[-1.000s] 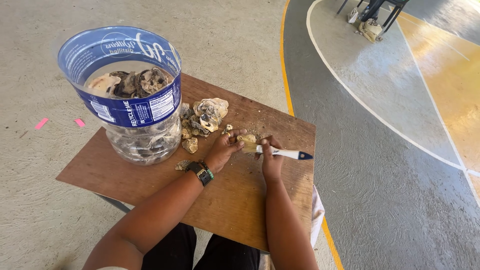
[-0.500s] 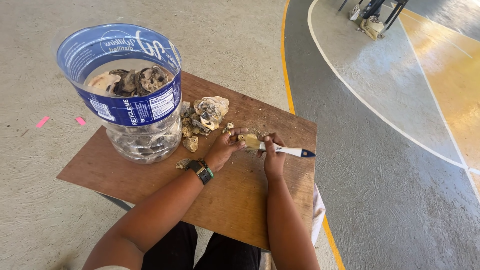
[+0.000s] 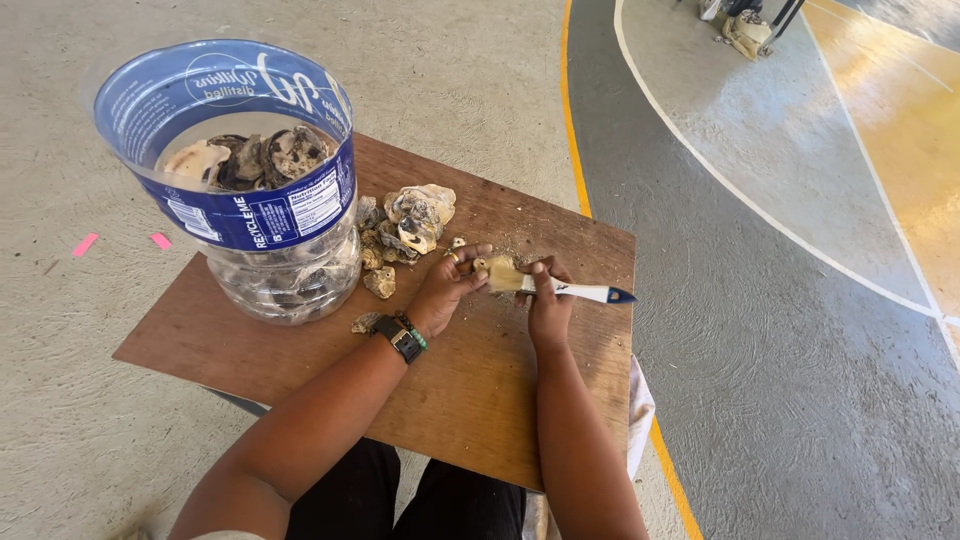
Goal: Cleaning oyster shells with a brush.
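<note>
Brown board serves as the bench (image 3: 300, 370), resting across the person's lap, and both forearms reach over it from the near edge. Nearest me, the left wrist carries a dark watch (image 3: 398, 338). Beyond it the left hand (image 3: 445, 290) is curled, fingertips pinching a small pale shell (image 3: 497, 273) against the wood. The right hand (image 3: 548, 305) is closed around a brush (image 3: 570, 291); its white handle runs away to the person's right, blue tip outermost, bristle end pressed to the shell. So the shell lies between the hands, just left of the right hand, and the brush's long axis runs crosswise. Farther back sits a heap of rough shells (image 3: 405, 225), then a cut-open clear jug (image 3: 245, 180) with a blue label, holding more shells.
</note>
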